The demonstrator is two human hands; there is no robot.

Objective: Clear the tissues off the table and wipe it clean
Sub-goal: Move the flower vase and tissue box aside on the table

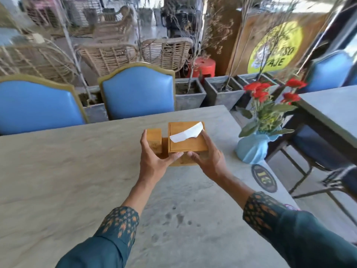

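Now, Both Hands on the Tissue Holder

My left hand (154, 157) wraps the small compartment side of the wooden tissue holder (181, 142), fingers curled round its edge, thumb at the front. My right hand (207, 157) clamps the box side the same way, so each grip is closed on the holder. It sits mid-surface, toward the far edge, with a white tissue (186, 134) poking from the top slot. I cannot tell whether it rests on the surface (58, 180) or is just raised.

To do this well, I would keep it level so the tissue stays put, and move it well clear of the blue flower vase (251, 149) on my right. Smudges near me (173, 219) look to need wiping afterwards.
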